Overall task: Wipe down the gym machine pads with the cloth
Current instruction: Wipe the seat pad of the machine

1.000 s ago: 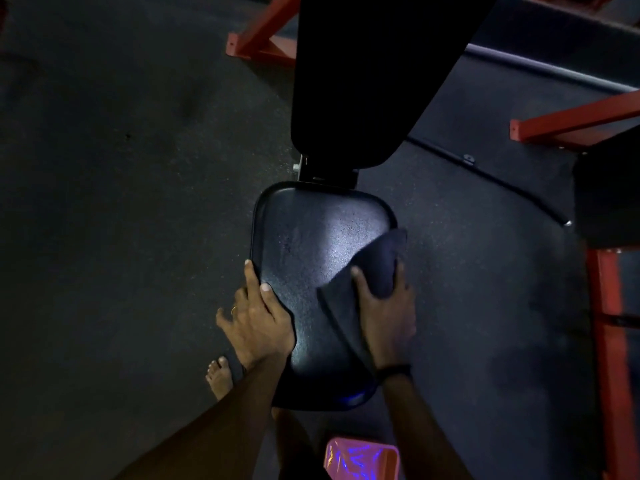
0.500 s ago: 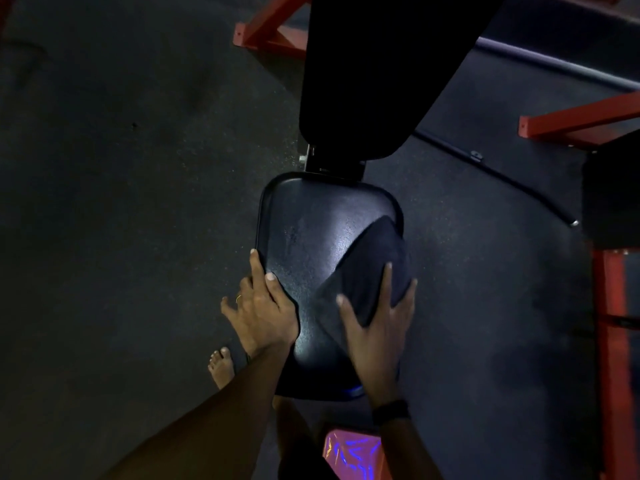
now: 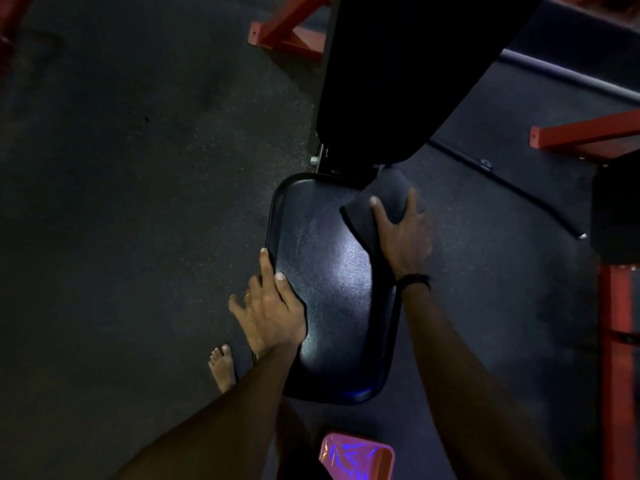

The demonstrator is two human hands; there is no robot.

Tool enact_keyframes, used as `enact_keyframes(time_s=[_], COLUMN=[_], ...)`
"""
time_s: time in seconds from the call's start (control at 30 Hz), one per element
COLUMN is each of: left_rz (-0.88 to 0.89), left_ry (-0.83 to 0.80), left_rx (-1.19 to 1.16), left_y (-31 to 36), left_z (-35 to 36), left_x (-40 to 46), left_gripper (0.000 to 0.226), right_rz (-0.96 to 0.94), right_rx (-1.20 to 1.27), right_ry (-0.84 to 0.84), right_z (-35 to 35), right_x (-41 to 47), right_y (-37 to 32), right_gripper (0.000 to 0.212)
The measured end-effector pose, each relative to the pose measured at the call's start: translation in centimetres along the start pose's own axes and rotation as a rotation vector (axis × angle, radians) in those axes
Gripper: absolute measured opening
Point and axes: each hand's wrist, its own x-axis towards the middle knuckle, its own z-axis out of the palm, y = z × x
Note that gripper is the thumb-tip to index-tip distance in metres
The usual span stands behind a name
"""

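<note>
A black seat pad (image 3: 322, 258) of the gym bench lies below me, shiny where light hits its middle. A tall black back pad (image 3: 388, 74) rises behind it. My right hand (image 3: 403, 233) presses a dark cloth (image 3: 388, 199) flat against the seat pad's far right corner, fingers spread over the cloth. My left hand (image 3: 270, 306) rests on the pad's left edge with straight fingers, the index finger along the rim. The cloth's lower part hangs over the right side under my palm.
Red steel frame legs stand at the top centre (image 3: 287, 32), at the right (image 3: 585, 136) and along the right edge (image 3: 620, 341). The floor is dark rubber matting (image 3: 121, 202). My bare foot (image 3: 221, 367) stands left of the bench. A pink object (image 3: 356, 459) shows at the bottom.
My right hand has slid the cloth from the near right part of the seat pad up to its far right corner. My left hand stayed on the left edge.
</note>
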Motion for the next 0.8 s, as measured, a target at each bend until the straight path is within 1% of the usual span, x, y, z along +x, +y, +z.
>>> enact_keyframes(time_s=[0.1, 0.2, 0.27, 0.33, 0.4, 0.43, 0.53, 0.6, 0.7, 0.73, 0.8], left_rz=[0.004, -0.007, -0.007, -0.011, -0.006, -0.005, -0.005, -0.006, -0.009, -0.011, -0.013], left_ry=[0.008, 0.004, 0.002, -0.012, -0.013, -0.009, 0.004, 0.005, 0.019, 0.022, 0.02], left_rx=[-0.011, -0.012, -0.005, -0.003, 0.011, 0.016, 0.026, 0.034, 0.044, 0.045, 0.052], left_y=[0.0, -0.3, -0.3, -0.4, -0.4, -0.3, -0.3, -0.2, -0.3, -0.2, -0.2], left_z=[0.1, 0.3, 0.4, 0.3, 0.4, 0.4, 0.5, 0.4, 0.4, 0.4, 0.5], left_x=[0.1, 0.1, 0.2, 0.2, 0.1, 0.1, 0.2, 0.2, 0.2, 0.3, 0.3], left_gripper=[0.056, 0.055, 0.054, 0.054, 0.054, 0.053, 0.053, 0.054, 0.054, 0.054, 0.054], right_rz=[-0.075, -0.021, 0.016, -0.015, -0.039, -0.064, -0.225, -0.358, -0.503, -0.542, -0.609], right_rx=[0.018, 0.046, 0.02, -0.048, -0.099, -0.167, -0.417, -0.477, -0.541, -0.563, -0.59], right_ry=[-0.008, -0.09, -0.092, -0.037, 0.001, 0.007, -0.03, -0.029, -0.029, -0.055, -0.154], right_z=[-0.5, -0.7, -0.5, 0.1, 0.5, 0.7, 2.6, 4.3, 6.3, 6.8, 7.5], right_x=[-6.7, -11.0, -9.7, -5.9, -1.2, 0.9, 4.0, 4.0, 2.8, 2.4, 1.7], right_y=[2.0, 3.4, 3.3, 2.2, 0.4, -0.8, -4.7, -6.6, -9.3, -10.2, -12.2], right_gripper=[0.084, 0.093, 0.099, 0.102, 0.1, 0.099, 0.096, 0.094, 0.098, 0.096, 0.087])
